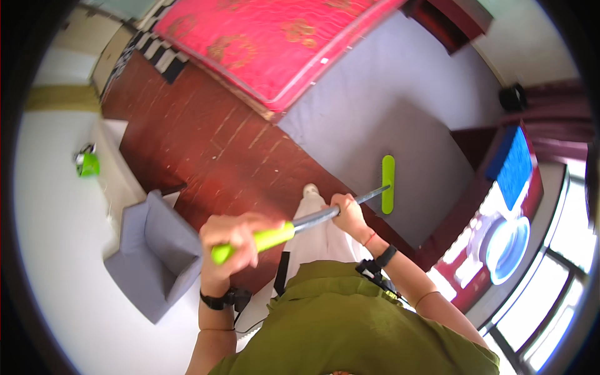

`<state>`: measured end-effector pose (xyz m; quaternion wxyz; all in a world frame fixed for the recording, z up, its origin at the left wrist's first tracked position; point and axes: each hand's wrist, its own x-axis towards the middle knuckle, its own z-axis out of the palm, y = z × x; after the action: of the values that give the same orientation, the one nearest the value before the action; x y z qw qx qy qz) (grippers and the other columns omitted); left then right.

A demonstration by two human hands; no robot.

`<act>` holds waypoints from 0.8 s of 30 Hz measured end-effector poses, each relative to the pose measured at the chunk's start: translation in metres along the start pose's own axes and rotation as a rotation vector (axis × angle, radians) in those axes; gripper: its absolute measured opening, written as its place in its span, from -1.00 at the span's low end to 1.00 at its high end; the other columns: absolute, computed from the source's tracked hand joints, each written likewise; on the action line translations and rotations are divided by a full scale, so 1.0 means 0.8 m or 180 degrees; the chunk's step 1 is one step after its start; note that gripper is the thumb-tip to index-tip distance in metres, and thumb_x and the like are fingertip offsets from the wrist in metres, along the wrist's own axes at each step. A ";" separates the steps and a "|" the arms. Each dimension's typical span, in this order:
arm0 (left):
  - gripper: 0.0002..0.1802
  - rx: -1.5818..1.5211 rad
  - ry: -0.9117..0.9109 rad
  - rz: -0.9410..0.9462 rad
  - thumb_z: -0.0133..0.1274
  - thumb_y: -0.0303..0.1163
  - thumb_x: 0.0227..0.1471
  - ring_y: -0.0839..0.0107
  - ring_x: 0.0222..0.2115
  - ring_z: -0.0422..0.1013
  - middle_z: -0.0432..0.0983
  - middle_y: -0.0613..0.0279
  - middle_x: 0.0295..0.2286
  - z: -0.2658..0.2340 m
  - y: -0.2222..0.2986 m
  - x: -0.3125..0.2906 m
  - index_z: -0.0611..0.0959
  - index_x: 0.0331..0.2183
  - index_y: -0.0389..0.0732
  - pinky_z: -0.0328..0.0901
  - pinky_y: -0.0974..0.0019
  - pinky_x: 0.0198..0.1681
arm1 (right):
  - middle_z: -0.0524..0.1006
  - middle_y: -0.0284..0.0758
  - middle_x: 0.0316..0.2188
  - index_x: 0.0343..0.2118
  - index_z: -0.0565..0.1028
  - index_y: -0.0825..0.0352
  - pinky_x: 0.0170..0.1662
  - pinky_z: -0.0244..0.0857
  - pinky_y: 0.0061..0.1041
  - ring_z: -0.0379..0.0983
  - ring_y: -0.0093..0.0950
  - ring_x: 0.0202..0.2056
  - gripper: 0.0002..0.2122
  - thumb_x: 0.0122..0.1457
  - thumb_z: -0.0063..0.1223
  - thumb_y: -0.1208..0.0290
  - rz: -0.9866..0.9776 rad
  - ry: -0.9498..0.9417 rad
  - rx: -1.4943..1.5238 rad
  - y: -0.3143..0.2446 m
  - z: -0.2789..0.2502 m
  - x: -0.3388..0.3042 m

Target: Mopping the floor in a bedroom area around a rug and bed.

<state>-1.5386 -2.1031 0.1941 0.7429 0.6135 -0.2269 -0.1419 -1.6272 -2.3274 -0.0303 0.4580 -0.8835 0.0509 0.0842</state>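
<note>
A long-handled broom slants across the middle of the view, with a grey pole and a lime-green grip. My left hand is closed around the green grip at its upper end. Farther down, my right hand wraps around the grey pole. The broom's narrow lime-green head is over the grey floor covering, right of my feet; its underside is hidden. Dark bands circle both my wrists.
Ahead is a bed with a red patterned mattress. Worn reddish-brown wooden flooring meets the grey covering. A grey armchair stands at left. To the right, a red table holds a pale blue basin and a blue cloth near a window.
</note>
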 end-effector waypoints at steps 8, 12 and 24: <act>-0.79 -0.0467 -0.0907 -0.1852 -0.04 -0.52 0.01 0.34 -0.16 0.39 0.42 0.24 -0.59 0.106 -0.209 0.050 0.48 -0.63 -0.31 0.21 0.48 -0.37 | 0.47 -0.17 -0.57 -0.67 0.41 0.33 -0.29 0.27 -0.28 0.37 -0.17 -0.38 -0.73 -0.05 0.13 0.23 0.1741 0.0736 -0.0804 0.195 -0.047 -0.097; -0.86 -0.0806 -0.1435 -0.2516 0.01 -0.48 0.00 0.21 0.04 0.21 0.49 0.19 -0.45 0.180 -0.291 0.028 0.50 -0.55 -0.31 0.21 0.37 -0.09 | 0.46 -0.19 -0.54 -0.61 0.42 0.30 -0.25 0.26 -0.31 0.36 -0.17 -0.34 -0.86 -0.21 0.18 0.45 0.2034 0.0816 -0.0974 0.308 -0.047 -0.183; -0.54 -0.0070 -0.0727 -0.1823 -0.11 -0.24 -0.03 0.74 -0.69 0.06 0.53 0.19 -0.26 0.124 -0.159 0.025 0.54 -0.18 -0.39 -0.04 0.58 -0.66 | 0.49 -0.15 -0.57 -0.62 0.46 0.27 -0.36 0.32 -0.27 0.44 -0.16 -0.44 -0.98 -0.20 0.03 0.52 0.1293 0.0282 0.0033 0.190 -0.001 -0.097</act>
<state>-1.5637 -2.2235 0.0879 0.6490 0.6246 -0.1252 -0.4160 -1.7283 -2.4148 -0.1364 0.4335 -0.8556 0.2485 0.1356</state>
